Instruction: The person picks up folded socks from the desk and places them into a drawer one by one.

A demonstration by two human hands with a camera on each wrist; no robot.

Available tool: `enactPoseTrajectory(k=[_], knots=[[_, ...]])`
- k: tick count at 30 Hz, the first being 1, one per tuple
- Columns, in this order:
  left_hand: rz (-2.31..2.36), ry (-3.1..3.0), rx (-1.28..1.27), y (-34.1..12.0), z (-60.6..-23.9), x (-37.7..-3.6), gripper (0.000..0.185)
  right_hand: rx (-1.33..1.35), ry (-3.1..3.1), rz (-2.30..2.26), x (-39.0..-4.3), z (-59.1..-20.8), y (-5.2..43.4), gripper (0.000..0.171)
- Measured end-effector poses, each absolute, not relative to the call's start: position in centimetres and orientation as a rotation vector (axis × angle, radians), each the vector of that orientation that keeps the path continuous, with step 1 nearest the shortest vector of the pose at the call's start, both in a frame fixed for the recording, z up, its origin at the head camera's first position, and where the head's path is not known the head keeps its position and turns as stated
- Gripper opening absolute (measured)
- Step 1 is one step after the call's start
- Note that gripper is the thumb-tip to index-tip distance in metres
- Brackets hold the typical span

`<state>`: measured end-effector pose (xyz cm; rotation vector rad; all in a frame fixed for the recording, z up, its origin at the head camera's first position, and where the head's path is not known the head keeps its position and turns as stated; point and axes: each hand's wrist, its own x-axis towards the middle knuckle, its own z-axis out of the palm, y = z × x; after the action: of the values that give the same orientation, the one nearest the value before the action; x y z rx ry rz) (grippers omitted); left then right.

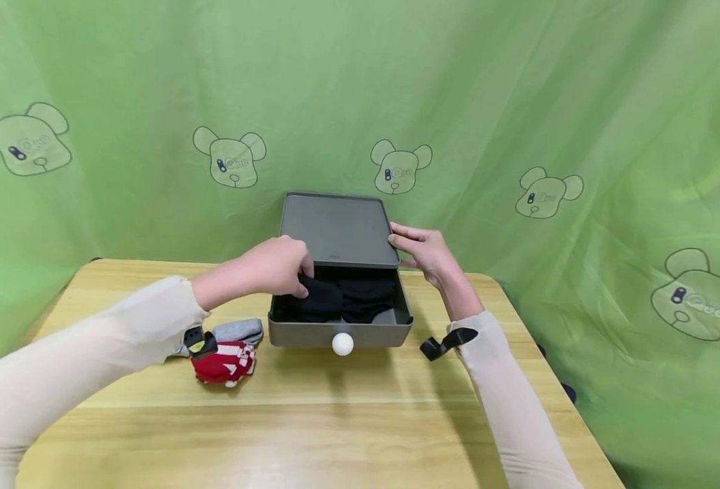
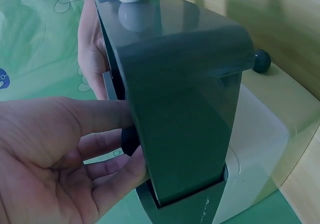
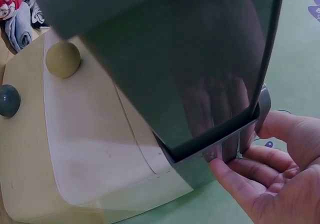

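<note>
I see my left hand (image 1: 277,265) reaching into the open drawer (image 1: 339,331) of the grey box (image 1: 338,227), which sits at the back middle of the wooden table (image 1: 335,421); its fingers curl round a black sock (image 1: 323,299) lying at the drawer's left side among other dark fabric. The sock looks soft, light and limp, so I judge it best taken by pinching a bunched fold near its middle, since an end would likely trail and snag the drawer wall. My right hand (image 1: 427,252) rests with nearly straight fingers against the box's right edge, holding nothing. The box looks like smooth, stiff plastic, probably light enough to slide. A red striped sock (image 1: 222,363) and a grey sock (image 1: 238,331) lie left of the drawer.
</note>
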<state>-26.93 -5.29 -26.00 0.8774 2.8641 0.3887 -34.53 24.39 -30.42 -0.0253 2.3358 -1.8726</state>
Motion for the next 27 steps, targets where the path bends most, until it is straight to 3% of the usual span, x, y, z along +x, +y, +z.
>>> enactPoseTrajectory(k=[19,27], knots=[[0.526,2.975,0.927,-6.5,-25.9,-25.6,0.02,-0.015,2.323,-1.881,-34.3,-30.6,24.4,0.051],[1.161,2.705,0.942,-8.1,-25.4,-23.2,0.017,-0.017,2.325,-1.887,-34.4,-30.4,24.5,0.05]])
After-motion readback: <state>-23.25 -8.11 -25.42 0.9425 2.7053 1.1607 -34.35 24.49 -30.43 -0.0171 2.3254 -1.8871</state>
